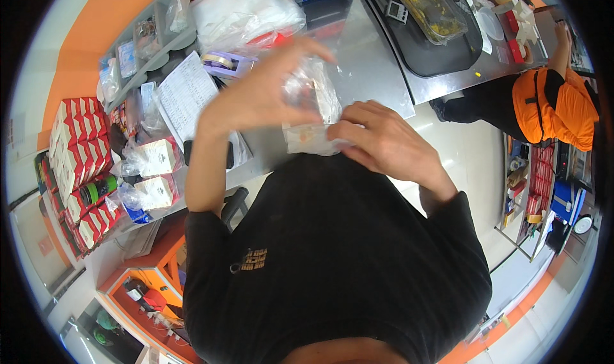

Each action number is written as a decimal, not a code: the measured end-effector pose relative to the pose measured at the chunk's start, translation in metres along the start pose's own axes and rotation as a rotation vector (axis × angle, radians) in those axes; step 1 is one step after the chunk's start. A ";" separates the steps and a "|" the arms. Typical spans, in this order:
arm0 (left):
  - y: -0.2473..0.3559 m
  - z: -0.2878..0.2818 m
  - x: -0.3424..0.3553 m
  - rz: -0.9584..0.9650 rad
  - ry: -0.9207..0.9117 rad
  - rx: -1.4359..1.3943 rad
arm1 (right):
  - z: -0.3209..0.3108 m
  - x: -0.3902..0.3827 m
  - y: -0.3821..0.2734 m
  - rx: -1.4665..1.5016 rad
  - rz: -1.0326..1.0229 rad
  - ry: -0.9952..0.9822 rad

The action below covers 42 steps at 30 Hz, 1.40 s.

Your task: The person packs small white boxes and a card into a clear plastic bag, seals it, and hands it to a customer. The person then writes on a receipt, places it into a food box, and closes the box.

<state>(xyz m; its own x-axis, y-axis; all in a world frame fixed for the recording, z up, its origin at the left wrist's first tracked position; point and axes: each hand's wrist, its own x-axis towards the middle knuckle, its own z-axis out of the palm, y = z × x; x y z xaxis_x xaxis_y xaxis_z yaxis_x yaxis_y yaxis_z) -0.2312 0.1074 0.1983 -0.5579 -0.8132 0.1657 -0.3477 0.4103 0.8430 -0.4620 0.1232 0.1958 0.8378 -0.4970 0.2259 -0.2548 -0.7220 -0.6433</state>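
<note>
A clear plastic bag (311,138) is in front of my chest at the steel table's near edge. Its contents are too blurred to name. My right hand (391,141) pinches the bag's right side between thumb and fingers. Smeared by motion, my left hand (262,89) curves over the upper left of the bag, its thumb and fingers spread wide apart. Just beyond the left hand is a purple tape dispenser (227,65) with a roll of tape. Handwritten paper sheets (187,94) lie left of it, with a dark phone-like object (230,154) at their near edge.
A stack of clear plastic bags (246,12) lies at the back. A black tray (441,57) holds a container of yellow food (430,9) and a small timer (396,11). Red-and-white boxes (80,137) are stacked at left. A person in orange (555,105) stands at right.
</note>
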 end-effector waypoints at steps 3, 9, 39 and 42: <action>0.014 0.026 -0.004 -0.037 -0.192 -0.168 | 0.019 0.015 0.002 0.132 -0.136 0.254; 0.007 0.037 -0.032 -0.131 0.180 -0.134 | 0.019 0.018 0.019 0.052 -0.034 0.472; -0.086 0.128 -0.049 -0.130 0.495 0.213 | 0.163 0.002 0.120 -0.137 0.058 0.108; -0.063 0.122 -0.049 -0.119 0.472 0.149 | 0.185 0.017 0.117 -0.234 0.120 0.270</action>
<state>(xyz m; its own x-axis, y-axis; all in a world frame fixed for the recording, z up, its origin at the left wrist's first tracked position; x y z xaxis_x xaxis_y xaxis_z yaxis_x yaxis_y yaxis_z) -0.2744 0.1716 0.0748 -0.1182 -0.9417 0.3151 -0.5114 0.3297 0.7936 -0.3881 0.1193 -0.0117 0.6455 -0.6715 0.3639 -0.4731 -0.7255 -0.4998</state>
